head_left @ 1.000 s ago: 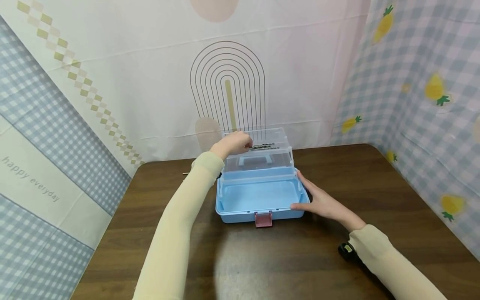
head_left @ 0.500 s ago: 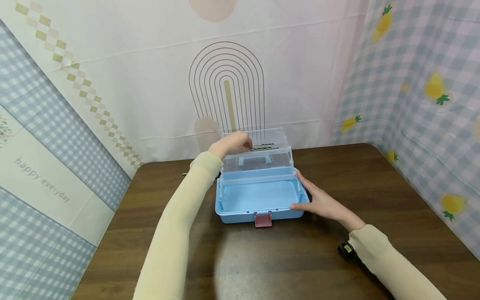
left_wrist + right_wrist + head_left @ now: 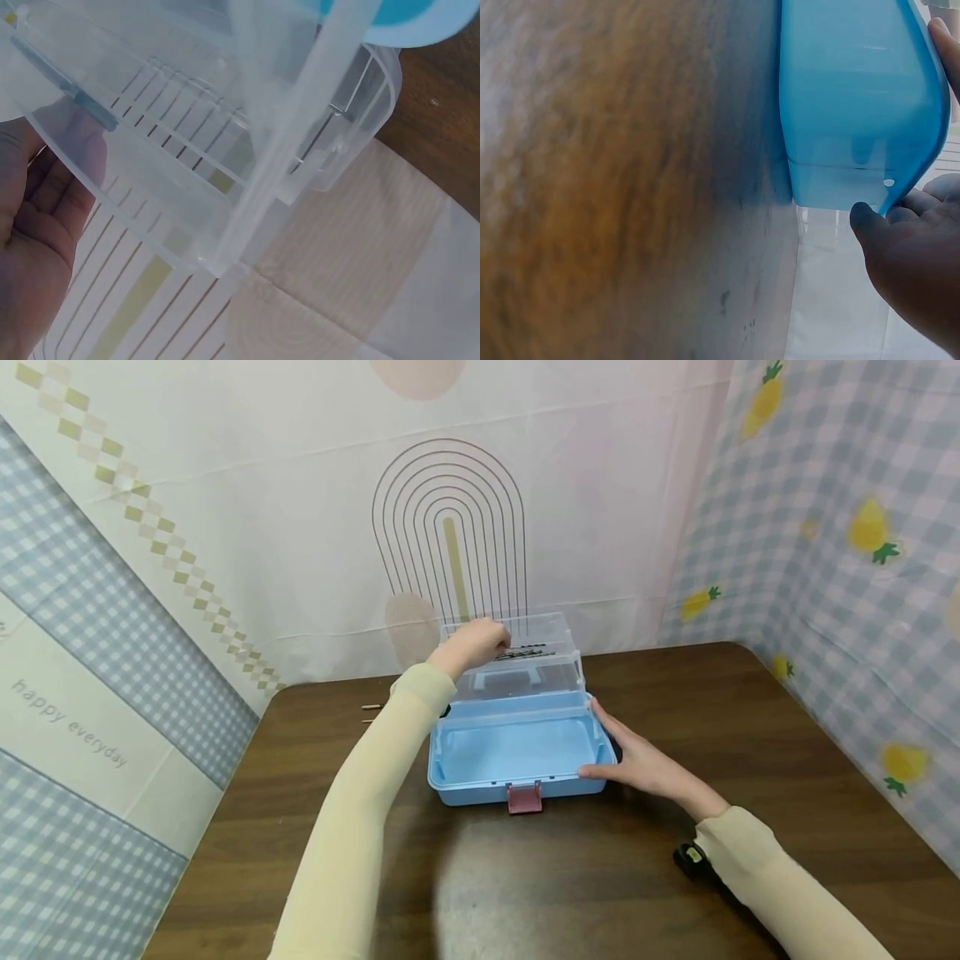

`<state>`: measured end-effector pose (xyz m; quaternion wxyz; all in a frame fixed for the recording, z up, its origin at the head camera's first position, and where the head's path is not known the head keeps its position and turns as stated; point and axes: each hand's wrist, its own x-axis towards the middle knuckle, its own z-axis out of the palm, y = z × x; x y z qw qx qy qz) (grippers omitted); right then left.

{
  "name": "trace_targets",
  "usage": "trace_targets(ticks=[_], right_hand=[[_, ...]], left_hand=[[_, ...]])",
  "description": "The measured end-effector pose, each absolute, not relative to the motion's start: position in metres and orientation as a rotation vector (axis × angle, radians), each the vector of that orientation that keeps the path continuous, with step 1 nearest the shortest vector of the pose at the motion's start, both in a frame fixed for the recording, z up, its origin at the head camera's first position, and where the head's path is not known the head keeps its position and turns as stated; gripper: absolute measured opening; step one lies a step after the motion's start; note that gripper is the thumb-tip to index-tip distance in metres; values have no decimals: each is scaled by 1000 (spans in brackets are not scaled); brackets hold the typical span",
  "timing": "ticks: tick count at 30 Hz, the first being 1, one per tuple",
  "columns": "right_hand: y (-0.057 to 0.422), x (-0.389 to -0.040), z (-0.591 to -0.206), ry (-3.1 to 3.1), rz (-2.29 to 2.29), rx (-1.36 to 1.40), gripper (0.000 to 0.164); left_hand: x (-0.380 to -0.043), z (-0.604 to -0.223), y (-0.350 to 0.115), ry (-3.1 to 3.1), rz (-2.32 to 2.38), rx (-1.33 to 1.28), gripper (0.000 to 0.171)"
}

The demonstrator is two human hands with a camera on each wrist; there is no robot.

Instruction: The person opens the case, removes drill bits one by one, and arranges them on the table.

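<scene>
Left grip [image 3: 474, 643] has its fingers curled at the left ends of dark drill bits [image 3: 522, 653] on a raised clear tray [image 3: 557, 628]; whether it pinches one, I cannot tell. Right grip [image 3: 639, 765] holds the right end of the blue box [image 3: 480, 796], thumb on the front rim. That box sits midway between the left and right edges of the bench [image 3: 315, 814], nearer the far edge, a dark pink latch [image 3: 525, 799] at its front. Thin stick ends [image 3: 372, 707] show left of it, beside the left sleeve [image 3: 360, 785]. Patterned cloth [image 3: 615, 510] hangs behind.
</scene>
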<state>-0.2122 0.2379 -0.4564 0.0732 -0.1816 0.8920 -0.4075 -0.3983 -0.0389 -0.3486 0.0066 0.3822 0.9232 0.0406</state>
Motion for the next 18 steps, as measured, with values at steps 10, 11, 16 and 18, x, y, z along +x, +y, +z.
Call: trace_targets(ticks=[10,11,16,18], right_hand=[[239,-213,-457,2676,-1229,-547,113],[238,-213,-457,2677,-1231,-548,113],[238,-212,-456,2672,-1240,-539,112],[238,-211,-456,2670,-1243,-532,113]], left_hand=[[-395,-349,-32,2947,48,1132,18],[-395,-349,-32,2950,50,1121,17],[-394,-349,-30,2958,39,1083,16],[-393,-348,-30,2950,31,1080,22]])
